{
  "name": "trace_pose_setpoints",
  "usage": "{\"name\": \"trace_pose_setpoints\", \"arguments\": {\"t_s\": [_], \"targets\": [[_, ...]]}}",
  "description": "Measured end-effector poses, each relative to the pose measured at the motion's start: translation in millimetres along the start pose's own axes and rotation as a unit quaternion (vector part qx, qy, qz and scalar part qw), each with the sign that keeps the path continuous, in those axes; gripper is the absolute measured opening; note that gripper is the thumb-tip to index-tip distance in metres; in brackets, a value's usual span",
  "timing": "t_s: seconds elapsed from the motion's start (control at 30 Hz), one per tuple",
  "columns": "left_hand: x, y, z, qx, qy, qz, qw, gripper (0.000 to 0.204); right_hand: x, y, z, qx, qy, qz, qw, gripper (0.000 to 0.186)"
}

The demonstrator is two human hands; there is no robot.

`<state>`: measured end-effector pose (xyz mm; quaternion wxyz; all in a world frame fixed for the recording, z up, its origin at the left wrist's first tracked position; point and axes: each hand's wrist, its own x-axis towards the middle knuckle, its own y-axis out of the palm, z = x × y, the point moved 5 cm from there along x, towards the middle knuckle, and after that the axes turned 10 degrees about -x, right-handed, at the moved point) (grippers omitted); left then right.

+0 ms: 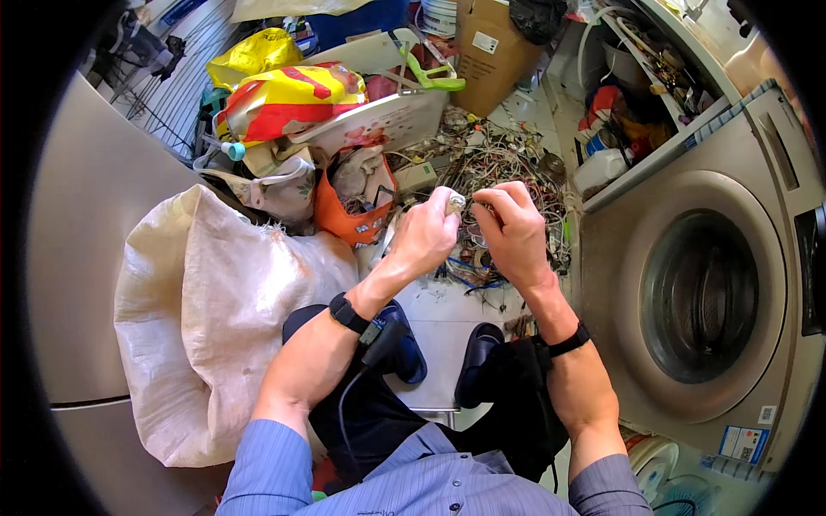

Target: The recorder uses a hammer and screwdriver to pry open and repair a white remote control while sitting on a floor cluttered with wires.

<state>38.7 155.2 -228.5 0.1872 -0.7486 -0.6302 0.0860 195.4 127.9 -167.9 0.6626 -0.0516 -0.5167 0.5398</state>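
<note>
My left hand (425,234) is closed around a small whitish piece with a metallic look (455,203), too small to name, whose end sticks out past the thumb and forefinger. Just to its right, my right hand (520,232) is held in a pinch, thumb against curled fingers. Whatever it grips, if anything, is hidden. Both hands hover over a tangled heap of wires and cables (508,159) on the floor. An orange bag (346,215) with odds and ends inside stands left of the heap.
A large off-white woven sack (228,327) slumps at my left, beside a grey metal panel (73,249). On the right stands a front-loading washing machine (621,344). Farther off are a cardboard box (486,64), a yellow-and-red plastic bag (297,99) and a cluttered shelf (641,168).
</note>
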Motion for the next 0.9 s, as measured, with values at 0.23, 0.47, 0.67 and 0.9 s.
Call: {"name": "trace_pose_setpoints", "arguments": {"t_s": [0.23,0.47,0.67,0.9], "targets": [[-14,7,-18,0.0,0.06,-0.002,0.998,0.024,-2,7,6,-0.037,-0.025,0.01,0.999,0.012],[-16,7,-12,-0.031,0.022,0.009,0.999,0.028,-6,15,19,-0.13,-0.119,0.03,0.984,0.014],[-11,4,1,0.059,0.034,-0.014,0.998,0.022,-5,14,21,-0.109,-0.102,0.023,0.989,0.012],[-7,18,22,-0.405,-0.193,0.115,0.886,0.028,-3,2,-17,-0.027,0.045,0.034,0.998,0.008]]}}
